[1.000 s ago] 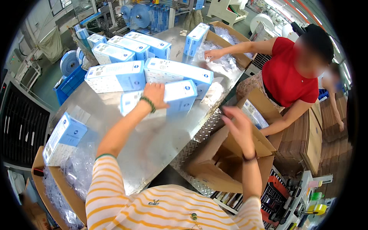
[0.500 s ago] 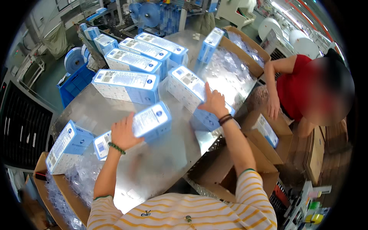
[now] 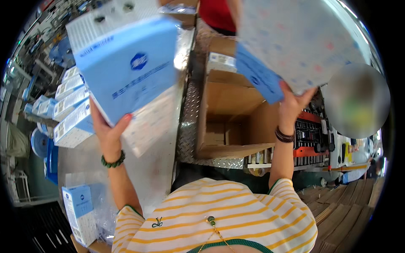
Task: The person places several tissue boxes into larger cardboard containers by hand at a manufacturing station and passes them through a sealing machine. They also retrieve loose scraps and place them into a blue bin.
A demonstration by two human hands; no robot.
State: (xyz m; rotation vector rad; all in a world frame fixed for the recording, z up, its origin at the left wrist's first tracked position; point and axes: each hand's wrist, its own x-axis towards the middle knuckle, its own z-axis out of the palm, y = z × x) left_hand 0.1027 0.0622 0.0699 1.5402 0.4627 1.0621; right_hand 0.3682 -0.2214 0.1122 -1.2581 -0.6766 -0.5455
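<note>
Held up in my left hand (image 3: pixel 109 137) is a blue-and-white carton (image 3: pixel 135 80), gripped at its lower end with the thumb on its blue face. My right hand (image 3: pixel 290 105) grips a second carton (image 3: pixel 303 42), white with pale speckles and a blue end panel, at its lower corner. Both cartons are close to the camera and slightly blurred. Between my hands stands an open cardboard box (image 3: pixel 230 151), its inner floor visible. The right carton is beyond and to the right of this box's opening.
On the metal table (image 3: pixel 156 177) at left, several similar cartons (image 3: pixel 76 122) stand in a row. Another carton (image 3: pixel 81 215) is near clear plastic packaging (image 3: pixel 105 211) at lower left. A co-worker's red top (image 3: pixel 217 14) shows ahead. Flattened cardboard (image 3: pixel 337 206) lies at lower right.
My view has turned right toward the open cardboard box. Both hands, earlier on cartons at the table, now hold one raised carton each.
</note>
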